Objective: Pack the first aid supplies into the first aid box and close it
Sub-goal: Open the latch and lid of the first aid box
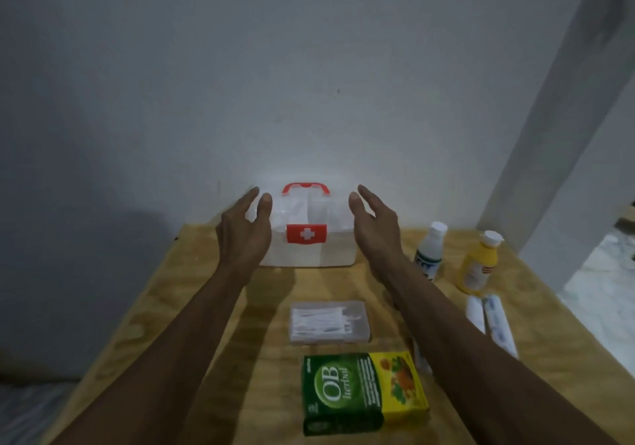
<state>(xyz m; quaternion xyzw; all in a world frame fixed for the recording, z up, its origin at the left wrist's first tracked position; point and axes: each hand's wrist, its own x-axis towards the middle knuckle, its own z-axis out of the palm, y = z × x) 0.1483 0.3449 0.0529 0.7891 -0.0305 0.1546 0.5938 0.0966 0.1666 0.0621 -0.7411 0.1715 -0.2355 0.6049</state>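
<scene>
Box (pixel 307 238) sits at far edge of table (pixel 213 324), against the wall — lid on, red handle up, red latch facing near. Left hand (pixel 244 230) and right hand (pixel 372 228) flank the box, both spread wide, empty, palms inward; contact unclear. Swabs (pixel 330 321) near-centre, carton (pixel 362 393) nearer still. White bottle (pixel 430 250) and yellow bottle (pixel 479 262) on the right — two rolls (pixel 493 321) lie just near of them.
</scene>
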